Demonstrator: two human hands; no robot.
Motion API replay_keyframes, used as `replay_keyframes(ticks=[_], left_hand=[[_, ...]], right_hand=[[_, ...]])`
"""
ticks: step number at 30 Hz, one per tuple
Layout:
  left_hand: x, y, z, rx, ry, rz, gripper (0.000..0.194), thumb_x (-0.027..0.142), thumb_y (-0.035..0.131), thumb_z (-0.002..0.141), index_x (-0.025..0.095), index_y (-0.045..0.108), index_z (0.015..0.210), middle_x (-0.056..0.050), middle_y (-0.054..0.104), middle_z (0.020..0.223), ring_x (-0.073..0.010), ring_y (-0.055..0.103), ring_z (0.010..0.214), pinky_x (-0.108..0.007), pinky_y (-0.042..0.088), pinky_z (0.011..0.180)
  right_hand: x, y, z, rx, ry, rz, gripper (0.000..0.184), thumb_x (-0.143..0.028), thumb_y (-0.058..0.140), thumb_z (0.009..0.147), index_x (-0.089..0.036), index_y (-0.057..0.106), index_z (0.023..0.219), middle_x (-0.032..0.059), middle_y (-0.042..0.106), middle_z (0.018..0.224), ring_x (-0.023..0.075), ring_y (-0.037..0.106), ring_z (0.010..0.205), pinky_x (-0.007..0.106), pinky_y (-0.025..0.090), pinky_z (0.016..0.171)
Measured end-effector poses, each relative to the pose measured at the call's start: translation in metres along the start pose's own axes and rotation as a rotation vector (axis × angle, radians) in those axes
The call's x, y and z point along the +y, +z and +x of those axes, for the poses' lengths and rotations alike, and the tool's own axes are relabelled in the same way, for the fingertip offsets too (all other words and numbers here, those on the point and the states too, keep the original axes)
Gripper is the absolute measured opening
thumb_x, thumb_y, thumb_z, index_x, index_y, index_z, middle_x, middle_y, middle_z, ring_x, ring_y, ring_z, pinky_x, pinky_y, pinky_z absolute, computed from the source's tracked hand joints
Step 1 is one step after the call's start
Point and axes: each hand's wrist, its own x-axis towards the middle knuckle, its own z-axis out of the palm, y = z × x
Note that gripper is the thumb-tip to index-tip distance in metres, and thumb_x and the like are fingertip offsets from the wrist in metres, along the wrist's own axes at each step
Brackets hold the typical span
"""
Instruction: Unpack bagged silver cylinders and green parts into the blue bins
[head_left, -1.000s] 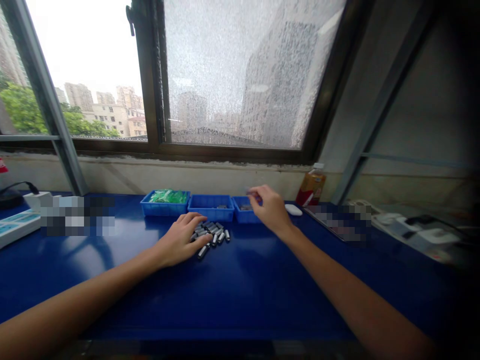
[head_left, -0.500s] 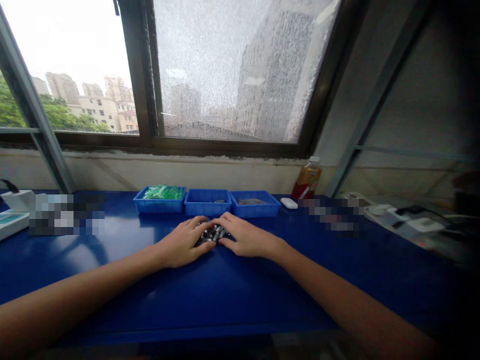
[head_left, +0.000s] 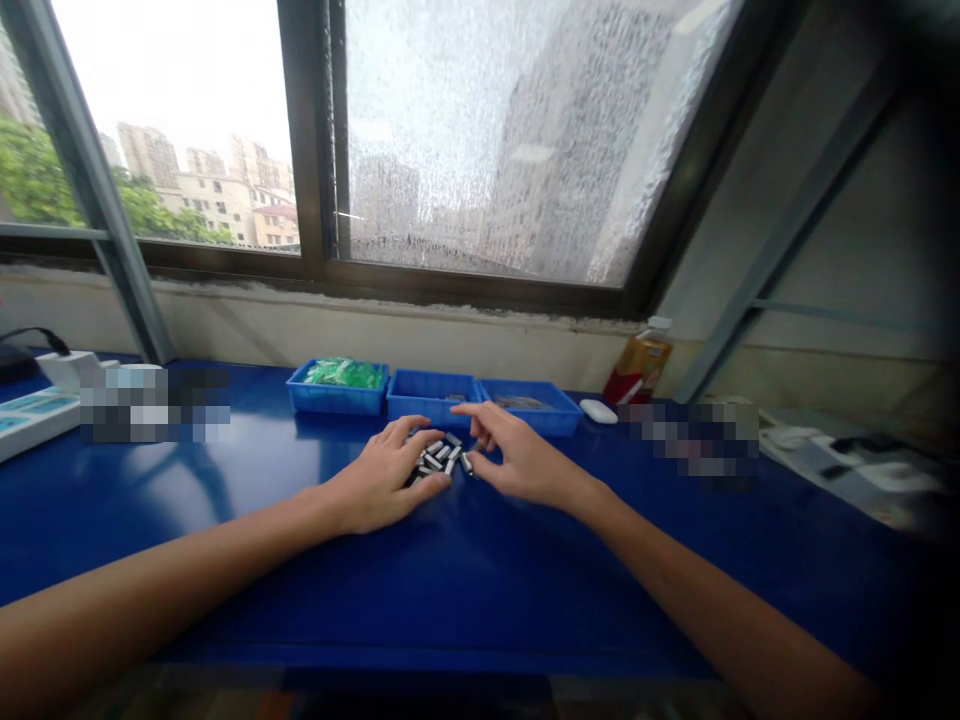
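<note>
A small heap of short silver-and-black metal pieces [head_left: 439, 457] lies on the blue table; their exact kind is too small to tell. My left hand [head_left: 390, 475] rests at the heap's left side, open, with fingers and thumb curved around it. To the right of the heap is my right hand [head_left: 521, 455], its forefinger stretched out and its thumb apart below. One loose piece [head_left: 467, 463] lies by the right thumb's tip, and I cannot tell whether they touch. The right hand's other fingers are curled and partly hidden.
Behind the hands stand a blue bin [head_left: 337, 400] of green packets, a middle blue bin [head_left: 426, 408] with a few small pieces, and a right blue bin [head_left: 559, 424] holding thin brownish items. A white rounded case [head_left: 598, 412] and a bottle [head_left: 637, 365] stand farther right. A power strip [head_left: 37, 420] lies left.
My right hand has drawn away from the heap to the right and its forefinger has stretched out. More of the pieces show now. The camera view has shifted and tilted slightly.
</note>
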Motion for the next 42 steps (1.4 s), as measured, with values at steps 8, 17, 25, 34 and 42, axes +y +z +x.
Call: replay_keyframes(ticks=[8, 17, 25, 34, 42], left_hand=[[0.019, -0.003, 0.002, 0.185, 0.186, -0.267, 0.027, 0.009, 0.047, 0.079, 0.017, 0.054, 0.103, -0.006, 0.056, 0.096, -0.0155, 0.055, 0.088, -0.028, 0.046, 0.078], [0.025, -0.011, 0.013, 0.185, -0.394, -0.915, 0.028, 0.040, 0.053, 0.079, 0.012, 0.054, 0.076, -0.001, 0.061, 0.064, -0.0108, 0.058, 0.056, -0.023, 0.046, 0.056], [0.011, -0.011, 0.012, -0.036, -0.335, -0.594, 0.055, 0.052, 0.023, 0.088, 0.012, 0.057, 0.068, -0.003, 0.057, 0.056, -0.0128, 0.054, 0.048, -0.024, 0.041, 0.049], [-0.005, -0.056, 0.000, -0.297, 0.033, 0.128, 0.022, 0.030, 0.042, 0.086, 0.020, 0.061, 0.088, -0.003, 0.065, 0.085, -0.0165, 0.059, 0.073, -0.024, 0.038, 0.063], [-0.006, -0.048, -0.005, -0.325, -0.030, 0.229, 0.014, 0.032, 0.054, 0.078, 0.021, 0.061, 0.081, -0.002, 0.062, 0.081, -0.0165, 0.058, 0.065, -0.024, 0.036, 0.054]], right_hand=[[-0.036, 0.025, 0.003, 0.171, 0.058, 0.475, 0.035, -0.021, 0.056, 0.076, -0.021, 0.042, 0.108, -0.0021, 0.046, 0.078, 0.0095, 0.053, 0.066, 0.024, 0.047, 0.062], [-0.029, 0.019, -0.005, 0.247, -0.114, 0.080, 0.019, -0.022, 0.056, 0.078, -0.018, 0.052, 0.097, 0.0031, 0.054, 0.082, 0.0142, 0.053, 0.075, 0.028, 0.044, 0.069], [-0.023, 0.016, 0.003, 0.209, -0.128, -0.186, 0.012, -0.022, 0.045, 0.084, -0.017, 0.055, 0.081, 0.0043, 0.060, 0.075, 0.0144, 0.054, 0.070, 0.026, 0.041, 0.064], [0.043, -0.006, 0.038, 0.271, 0.095, -0.453, 0.017, -0.027, 0.049, 0.084, -0.016, 0.060, 0.079, 0.0070, 0.061, 0.080, 0.0181, 0.054, 0.077, 0.029, 0.041, 0.070], [0.046, 0.004, 0.033, 0.234, 0.142, -0.491, 0.020, -0.028, 0.048, 0.084, -0.015, 0.063, 0.084, 0.0095, 0.058, 0.084, 0.0211, 0.050, 0.084, 0.033, 0.040, 0.077]])
